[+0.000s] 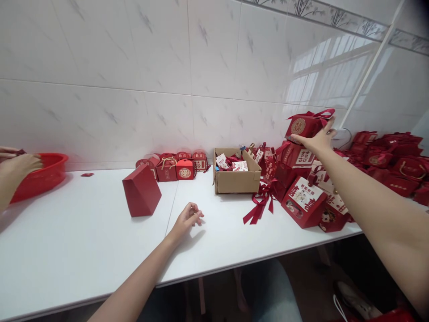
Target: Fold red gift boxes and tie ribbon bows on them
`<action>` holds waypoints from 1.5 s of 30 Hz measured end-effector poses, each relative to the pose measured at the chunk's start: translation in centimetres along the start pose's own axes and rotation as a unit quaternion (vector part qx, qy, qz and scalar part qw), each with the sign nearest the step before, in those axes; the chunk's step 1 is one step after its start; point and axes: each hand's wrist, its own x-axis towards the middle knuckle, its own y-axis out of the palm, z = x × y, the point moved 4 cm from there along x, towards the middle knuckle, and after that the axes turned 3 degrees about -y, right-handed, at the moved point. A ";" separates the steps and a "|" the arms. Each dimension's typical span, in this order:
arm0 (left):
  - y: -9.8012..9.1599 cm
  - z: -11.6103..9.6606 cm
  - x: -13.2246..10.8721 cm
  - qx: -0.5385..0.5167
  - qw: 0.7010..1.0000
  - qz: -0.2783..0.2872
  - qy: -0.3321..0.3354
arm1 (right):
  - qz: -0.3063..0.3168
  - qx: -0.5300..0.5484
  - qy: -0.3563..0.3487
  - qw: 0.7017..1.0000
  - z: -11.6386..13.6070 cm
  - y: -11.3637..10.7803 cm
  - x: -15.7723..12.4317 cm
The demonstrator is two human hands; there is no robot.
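My right hand (317, 139) reaches far out to the right and holds a red gift box with a gold round emblem and ribbon handle (303, 125) on top of a heap of red gift boxes (303, 201). My left hand (187, 219) rests on the white table (83, 241), fingers loosely curled, holding nothing. A plain red box (141, 191) stands a little to its left.
An open cardboard carton (236, 179) holds cards and red ribbons. Several small red boxes (176, 166) line the tiled wall. Another person's hand (16, 165) touches a red plastic basin (42, 174) at the far left. More red bags (392, 165) pile up at the right.
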 end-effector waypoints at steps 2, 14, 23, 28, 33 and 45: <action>0.0 -0.1 0.0 0.003 1.000 -0.002 -0.003 | -0.001 -0.001 0.009 1.000 -0.2 0.1 0.3; 0.0 0.1 0.2 0.016 1.000 0.001 0.009 | 0.011 0.034 -0.020 0.999 -1.0 0.2 0.9; -1.6 -1.0 -0.3 0.208 0.952 -0.161 0.158 | -0.191 0.052 -0.196 0.960 0.1 -0.8 -6.0; -7.7 -4.8 -2.9 0.376 0.731 -0.516 0.242 | -0.097 0.098 -0.502 0.854 0.4 6.0 -20.8; -14.6 -4.6 -2.5 0.334 0.767 -0.545 0.053 | 0.136 0.059 -0.554 0.819 -1.0 12.1 -28.9; -17.1 -2.8 -0.4 0.229 0.832 -0.506 0.020 | 0.234 0.065 -0.444 0.863 -2.3 13.9 -28.0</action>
